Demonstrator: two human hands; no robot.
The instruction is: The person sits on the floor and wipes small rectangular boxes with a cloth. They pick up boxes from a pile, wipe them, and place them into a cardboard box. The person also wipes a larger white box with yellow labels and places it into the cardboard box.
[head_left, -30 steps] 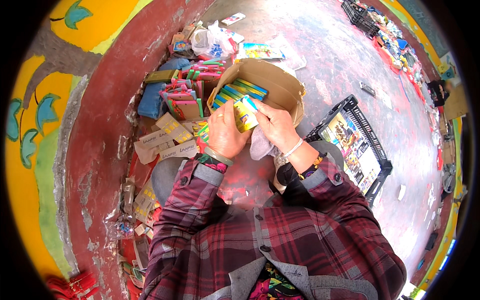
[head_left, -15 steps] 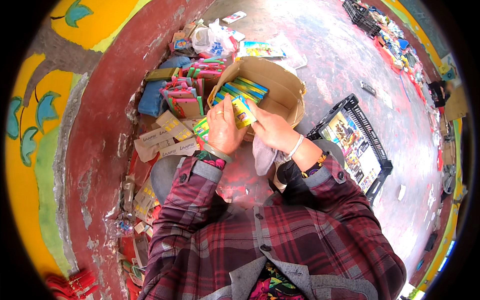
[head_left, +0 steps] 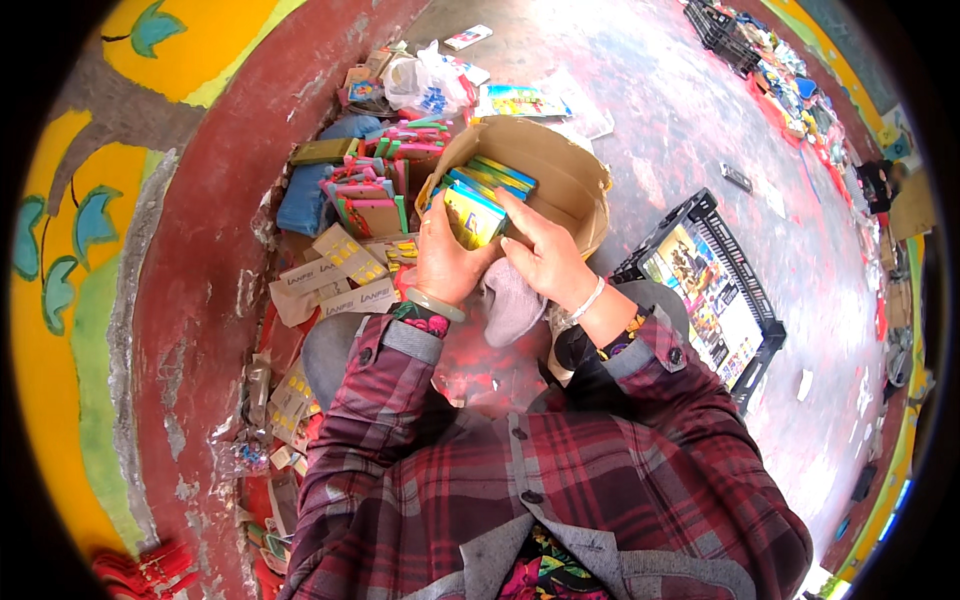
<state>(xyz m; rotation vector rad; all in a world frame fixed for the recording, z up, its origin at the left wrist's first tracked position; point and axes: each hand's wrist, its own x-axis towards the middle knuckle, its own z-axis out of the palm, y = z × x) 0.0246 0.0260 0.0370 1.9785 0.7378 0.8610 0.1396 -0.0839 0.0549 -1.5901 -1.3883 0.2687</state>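
Observation:
A small flat yellow-and-blue box [head_left: 472,218] is held over the near left side of an open cardboard carton [head_left: 575,185]. My left hand [head_left: 445,262] is closed round its left and near edges. At its right edge, the index finger of my right hand [head_left: 550,262] lies on the upper corner, with the thumb near the lower one. Similar yellow, green and blue boxes [head_left: 508,174] lie in the carton's left part. A greyish-pink cloth [head_left: 512,305] hangs below my right hand.
Pink-and-green framed boards [head_left: 370,190] are stacked left of the carton, by printed cardboard packs [head_left: 350,255]. A white plastic bag [head_left: 420,82] lies beyond them. To the right stands a black crate [head_left: 765,325]. A red wall base [head_left: 190,330] runs along the left.
The box has shifted left and shows more of its broad face. My right fingers have spread along its edge. The green-and-yellow box beside my left wrist no longer shows there.

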